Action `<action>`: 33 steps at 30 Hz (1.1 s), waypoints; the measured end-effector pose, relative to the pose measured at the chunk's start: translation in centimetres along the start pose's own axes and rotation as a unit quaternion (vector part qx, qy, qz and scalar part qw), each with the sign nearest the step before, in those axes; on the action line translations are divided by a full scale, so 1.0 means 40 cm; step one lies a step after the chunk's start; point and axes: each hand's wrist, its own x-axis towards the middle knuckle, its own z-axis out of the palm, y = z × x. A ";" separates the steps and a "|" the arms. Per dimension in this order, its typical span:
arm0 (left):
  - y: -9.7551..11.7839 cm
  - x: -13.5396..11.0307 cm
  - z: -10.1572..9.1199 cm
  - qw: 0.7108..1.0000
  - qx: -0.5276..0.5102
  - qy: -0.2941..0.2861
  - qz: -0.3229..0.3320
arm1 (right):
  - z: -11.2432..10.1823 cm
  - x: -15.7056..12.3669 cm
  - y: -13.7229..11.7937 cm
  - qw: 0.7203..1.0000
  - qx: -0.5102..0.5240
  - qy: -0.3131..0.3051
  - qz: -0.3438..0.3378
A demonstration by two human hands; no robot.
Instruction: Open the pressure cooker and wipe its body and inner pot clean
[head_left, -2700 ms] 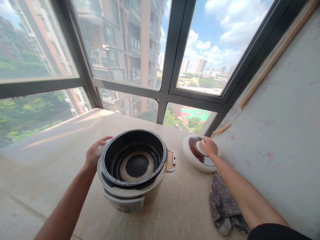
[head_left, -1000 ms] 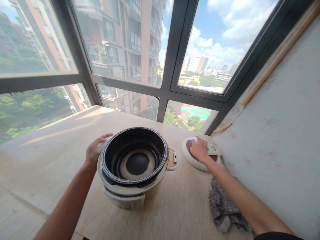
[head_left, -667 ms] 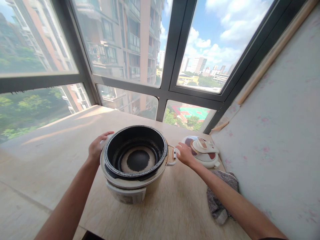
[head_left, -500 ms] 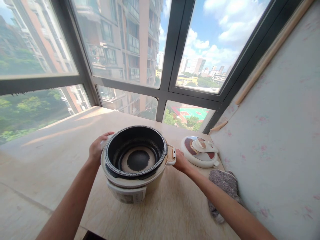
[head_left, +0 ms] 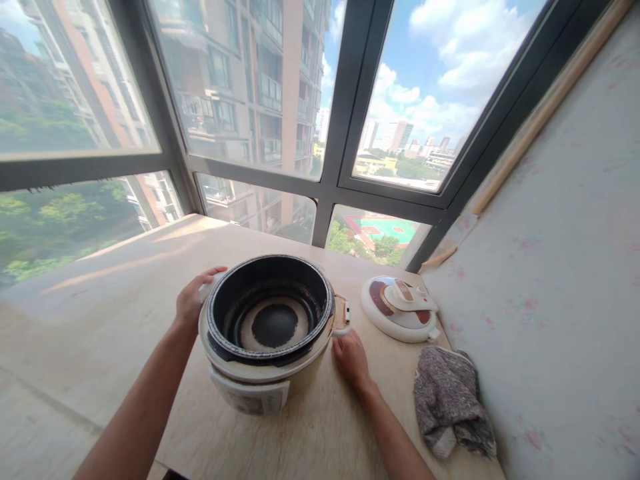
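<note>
A white electric pressure cooker (head_left: 250,393) stands lidless on the marble-patterned counter. Its dark inner pot (head_left: 274,323) holds nothing I can see and has a worn ring on its bottom. At the cooker's left side, my left hand (head_left: 191,298) is closed round the white side handle. My right hand (head_left: 351,359) is closed just under the right side handle (head_left: 343,315), against the cooker's side; its fingertips are partly hidden, so what they grip cannot be made out. The cooker's lid (head_left: 399,308) rests on the counter to the right.
A crumpled grey-brown towel (head_left: 447,397) lies near the right wall (head_left: 560,287), in front of the lid. Windows with dark frames (head_left: 327,200) rise behind the counter (head_left: 115,320). A dark edge (head_left: 175,475) shows at the bottom.
My right hand has moved left and down, from the outer end of the right handle to beneath it. The cooker has shifted slightly toward me; my left hand stays at its handle.
</note>
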 end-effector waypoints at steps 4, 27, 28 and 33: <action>0.017 -0.007 0.005 1.000 0.011 0.001 -0.023 | 0.001 0.001 0.006 1.000 0.014 0.014 -0.007; 0.018 -0.011 0.008 1.000 0.018 0.016 -0.017 | -0.006 -0.027 0.017 0.996 0.016 0.092 -0.003; 0.021 -0.011 0.010 1.000 0.015 0.016 -0.019 | -0.007 -0.027 0.018 0.995 0.019 0.095 -0.002; 0.026 -0.010 0.015 0.997 -0.031 0.017 -0.065 | -0.013 -0.035 0.019 0.993 0.019 0.115 0.013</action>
